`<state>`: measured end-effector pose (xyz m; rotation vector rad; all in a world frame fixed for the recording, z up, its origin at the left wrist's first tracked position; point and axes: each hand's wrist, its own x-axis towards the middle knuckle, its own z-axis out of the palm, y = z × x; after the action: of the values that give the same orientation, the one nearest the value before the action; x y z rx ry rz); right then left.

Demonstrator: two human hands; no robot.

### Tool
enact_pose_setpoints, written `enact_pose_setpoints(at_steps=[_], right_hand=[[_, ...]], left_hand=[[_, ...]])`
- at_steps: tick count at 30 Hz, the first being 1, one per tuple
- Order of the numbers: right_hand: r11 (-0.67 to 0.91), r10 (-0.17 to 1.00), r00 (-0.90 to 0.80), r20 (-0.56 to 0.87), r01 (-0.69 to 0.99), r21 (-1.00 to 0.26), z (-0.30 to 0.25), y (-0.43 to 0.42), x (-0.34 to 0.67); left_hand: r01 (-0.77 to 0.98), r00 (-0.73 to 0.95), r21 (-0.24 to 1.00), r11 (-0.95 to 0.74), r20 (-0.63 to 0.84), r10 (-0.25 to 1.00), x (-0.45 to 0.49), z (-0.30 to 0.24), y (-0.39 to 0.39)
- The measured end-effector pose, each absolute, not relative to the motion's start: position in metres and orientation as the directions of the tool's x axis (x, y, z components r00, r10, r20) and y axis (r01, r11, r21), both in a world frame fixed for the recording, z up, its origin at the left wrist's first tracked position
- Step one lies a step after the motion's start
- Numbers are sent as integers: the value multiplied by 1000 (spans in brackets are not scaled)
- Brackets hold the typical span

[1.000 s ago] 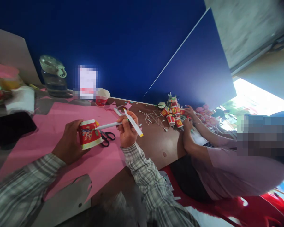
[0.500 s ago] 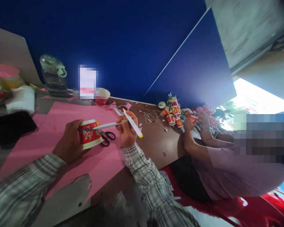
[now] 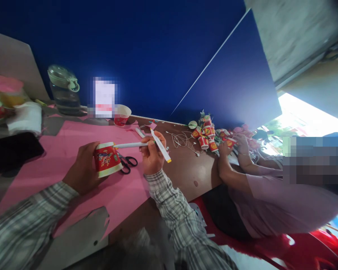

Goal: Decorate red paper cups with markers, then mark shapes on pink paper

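My left hand is wrapped round a red paper cup with a printed picture and pale edges, held tilted above pink paper. In my right hand are two white marker pens. One marker points left, its tip at the cup's upper right edge; whether it touches is hard to tell. The other marker, with yellow ends, slants across the fingers. Black-handled scissors lie just right of the cup, partly hidden behind it.
Pink paper covers much of the brown table. A water bottle, another paper cup and a dark phone-like slab stand or lie around. White earphones and decorated cups are near a co-worker at right.
The marker's tip has moved up and right, from the cup's printed side to its upper edge. My right hand has shifted slightly the same way. My left hand and the cup barely differ.
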<state>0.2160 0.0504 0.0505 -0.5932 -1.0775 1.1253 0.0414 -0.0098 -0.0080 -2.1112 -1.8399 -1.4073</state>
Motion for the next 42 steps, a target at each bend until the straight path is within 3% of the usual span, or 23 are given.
enact_pose_setpoints(at_steps=[6,11,15,21,26,34,42], right_hand=[[-34,997,-73,14,-611,-791,44,63,207],[-278,955,-263,-136,-637,-719,25,61,194],[-397,912,-362,-195,-656,-642,12,61,190],[-486,843,-515,-158,-602,-634,6,54,188],[-448,847,-519,-116,-579,-681,9,45,185],[-123,979,-202,-37,-433,-893,20,49,194],[-119,930,-365,-41,-193,-974,25,32,193]], left_hand=[[677,17,593,-436,580,815,48,-3,-18],[587,80,639,-497,565,821,60,12,-26],[581,98,660,-475,523,847,60,18,-30],[568,129,671,-476,499,857,56,12,-29],[534,144,703,-470,472,870,55,7,-27],[729,-16,566,-384,575,818,54,9,-21],[845,-126,482,-232,601,789,42,1,-14]])
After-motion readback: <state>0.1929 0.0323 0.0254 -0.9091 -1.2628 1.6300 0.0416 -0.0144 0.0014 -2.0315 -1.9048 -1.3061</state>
